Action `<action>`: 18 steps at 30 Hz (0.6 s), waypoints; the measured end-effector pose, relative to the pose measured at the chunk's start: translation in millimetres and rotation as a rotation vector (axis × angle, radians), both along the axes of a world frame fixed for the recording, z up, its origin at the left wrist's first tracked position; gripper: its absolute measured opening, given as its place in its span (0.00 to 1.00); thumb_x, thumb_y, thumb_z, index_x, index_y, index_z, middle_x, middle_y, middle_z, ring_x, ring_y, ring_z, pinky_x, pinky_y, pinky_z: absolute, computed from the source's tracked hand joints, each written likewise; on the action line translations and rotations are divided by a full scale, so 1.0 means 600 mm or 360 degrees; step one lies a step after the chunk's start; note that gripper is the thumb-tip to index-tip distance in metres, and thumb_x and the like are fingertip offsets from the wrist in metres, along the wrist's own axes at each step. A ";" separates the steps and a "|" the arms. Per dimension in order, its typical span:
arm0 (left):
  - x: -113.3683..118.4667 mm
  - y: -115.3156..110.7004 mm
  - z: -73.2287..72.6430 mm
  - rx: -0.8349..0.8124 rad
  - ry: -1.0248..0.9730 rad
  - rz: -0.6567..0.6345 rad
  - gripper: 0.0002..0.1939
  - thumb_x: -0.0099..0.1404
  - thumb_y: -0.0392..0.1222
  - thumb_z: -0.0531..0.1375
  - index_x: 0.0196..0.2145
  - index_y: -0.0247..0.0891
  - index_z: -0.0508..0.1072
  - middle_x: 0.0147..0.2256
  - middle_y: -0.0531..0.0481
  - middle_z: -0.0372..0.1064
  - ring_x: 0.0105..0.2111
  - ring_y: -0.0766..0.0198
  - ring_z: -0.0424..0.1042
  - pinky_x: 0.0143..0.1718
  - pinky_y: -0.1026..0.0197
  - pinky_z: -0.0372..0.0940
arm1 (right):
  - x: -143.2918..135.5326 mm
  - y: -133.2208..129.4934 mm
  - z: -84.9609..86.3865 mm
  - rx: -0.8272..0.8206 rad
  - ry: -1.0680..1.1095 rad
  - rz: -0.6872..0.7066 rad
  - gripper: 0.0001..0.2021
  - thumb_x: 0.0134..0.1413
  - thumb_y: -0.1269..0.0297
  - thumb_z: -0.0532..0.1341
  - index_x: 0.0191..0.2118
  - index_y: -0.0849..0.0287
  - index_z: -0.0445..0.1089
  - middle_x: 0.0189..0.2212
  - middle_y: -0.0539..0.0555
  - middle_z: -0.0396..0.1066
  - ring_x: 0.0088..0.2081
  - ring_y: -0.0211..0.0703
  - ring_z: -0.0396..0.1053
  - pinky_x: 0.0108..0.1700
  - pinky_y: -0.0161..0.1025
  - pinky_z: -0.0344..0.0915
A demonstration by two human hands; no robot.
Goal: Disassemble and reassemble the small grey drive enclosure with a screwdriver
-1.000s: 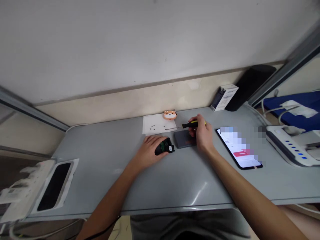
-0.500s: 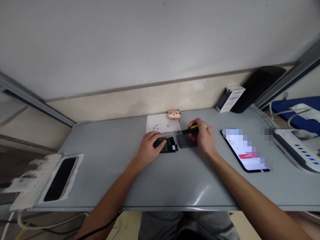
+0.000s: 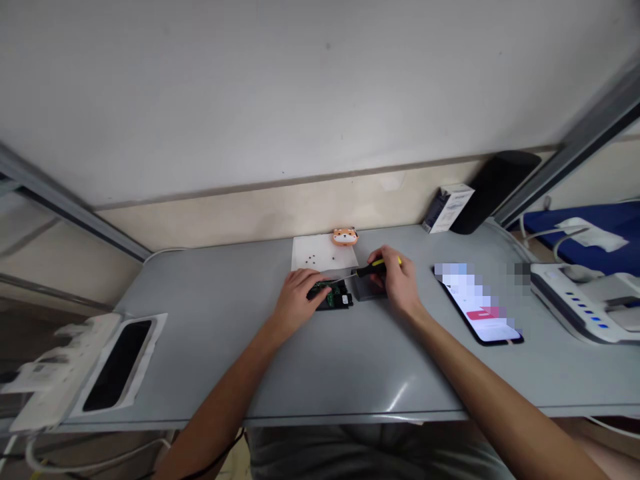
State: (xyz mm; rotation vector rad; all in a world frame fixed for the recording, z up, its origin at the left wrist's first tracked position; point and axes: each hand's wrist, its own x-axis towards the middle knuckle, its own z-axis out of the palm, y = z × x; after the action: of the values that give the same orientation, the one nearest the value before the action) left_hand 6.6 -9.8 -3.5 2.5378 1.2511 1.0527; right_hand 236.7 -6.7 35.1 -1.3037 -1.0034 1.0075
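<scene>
My left hand (image 3: 295,300) grips the left end of a black device with a green circuit board (image 3: 340,299), which lies on the grey table. A screwdriver (image 3: 369,269) with a black and yellow handle is held in my right hand (image 3: 400,281). Its thin shaft slants left, and the tip reaches the board close to my left fingers; exact contact is too small to make out. Under my right hand lies a flat dark panel (image 3: 364,289), partly covered. Several tiny dark screws (image 3: 310,260) rest on white paper (image 3: 324,251) just behind the board.
An orange animal-face case (image 3: 345,237) sits at the paper's back edge. To the right are a lit phone (image 3: 480,307), a power strip (image 3: 575,300), a small carton (image 3: 447,208) and a black cylinder (image 3: 495,193). A dark phone (image 3: 117,365) and another power strip (image 3: 70,373) lie left.
The camera view has shifted slightly. My left hand stays on the circuit board, and the screwdriver in my right hand keeps nearly the same pose, its tip still at the board.
</scene>
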 end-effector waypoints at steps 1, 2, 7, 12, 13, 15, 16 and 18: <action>0.000 0.000 0.000 -0.0008 0.0021 0.0012 0.07 0.74 0.43 0.63 0.48 0.44 0.78 0.42 0.48 0.78 0.45 0.58 0.77 0.49 0.53 0.70 | 0.000 0.000 0.000 0.0011 -0.0010 -0.0007 0.22 0.55 0.42 0.58 0.25 0.56 0.70 0.23 0.49 0.64 0.23 0.37 0.63 0.21 0.32 0.61; -0.001 -0.001 0.000 -0.0014 0.0038 0.0027 0.08 0.74 0.44 0.64 0.49 0.44 0.78 0.43 0.48 0.78 0.46 0.57 0.76 0.50 0.52 0.70 | 0.001 0.000 0.001 0.0021 -0.0017 -0.0012 0.22 0.55 0.41 0.58 0.25 0.56 0.70 0.23 0.49 0.65 0.23 0.37 0.64 0.21 0.32 0.62; -0.003 0.000 -0.001 -0.0027 0.0071 0.0070 0.05 0.74 0.44 0.63 0.44 0.43 0.78 0.42 0.48 0.78 0.45 0.57 0.76 0.50 0.52 0.69 | 0.003 -0.002 0.007 0.0015 -0.0013 -0.0020 0.24 0.55 0.39 0.57 0.26 0.56 0.70 0.23 0.49 0.64 0.22 0.37 0.64 0.20 0.32 0.59; -0.003 0.002 -0.002 -0.0004 0.0050 0.0028 0.05 0.74 0.41 0.62 0.39 0.43 0.78 0.41 0.48 0.77 0.44 0.58 0.76 0.50 0.51 0.69 | 0.002 -0.004 0.006 0.0046 -0.0022 -0.0014 0.23 0.56 0.39 0.58 0.25 0.55 0.70 0.23 0.49 0.65 0.23 0.38 0.64 0.21 0.32 0.63; -0.003 0.002 -0.001 -0.0021 0.0048 0.0033 0.05 0.74 0.41 0.62 0.40 0.43 0.78 0.41 0.48 0.77 0.44 0.58 0.76 0.51 0.51 0.69 | 0.003 -0.004 0.005 0.0043 -0.0027 -0.0009 0.23 0.57 0.40 0.57 0.25 0.55 0.70 0.23 0.49 0.65 0.23 0.38 0.64 0.21 0.32 0.62; -0.004 0.001 0.000 -0.0065 0.0046 0.0061 0.04 0.73 0.43 0.63 0.41 0.43 0.78 0.42 0.48 0.76 0.45 0.57 0.76 0.52 0.50 0.69 | 0.004 -0.004 0.004 0.0035 -0.0040 0.0003 0.23 0.58 0.40 0.56 0.26 0.55 0.70 0.22 0.49 0.65 0.22 0.38 0.64 0.19 0.33 0.60; -0.004 0.000 0.001 -0.0091 0.0046 0.0071 0.05 0.72 0.43 0.63 0.42 0.43 0.78 0.43 0.47 0.76 0.46 0.56 0.76 0.53 0.50 0.69 | 0.005 -0.003 0.004 0.0038 -0.0052 0.0008 0.23 0.58 0.40 0.56 0.26 0.55 0.70 0.22 0.49 0.64 0.21 0.38 0.64 0.19 0.33 0.60; -0.006 -0.003 0.005 -0.0146 0.0058 0.0061 0.08 0.72 0.45 0.64 0.46 0.42 0.78 0.46 0.46 0.76 0.48 0.55 0.76 0.54 0.49 0.68 | 0.009 -0.002 0.005 0.0078 -0.0089 0.0003 0.23 0.59 0.40 0.56 0.25 0.54 0.70 0.22 0.49 0.64 0.22 0.38 0.64 0.21 0.34 0.61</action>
State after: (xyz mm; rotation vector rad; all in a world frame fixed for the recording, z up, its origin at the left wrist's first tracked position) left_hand 3.3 -11.7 -0.7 2.4848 1.3303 0.9381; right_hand 242.0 -8.2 38.0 -1.2964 -1.0657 0.9467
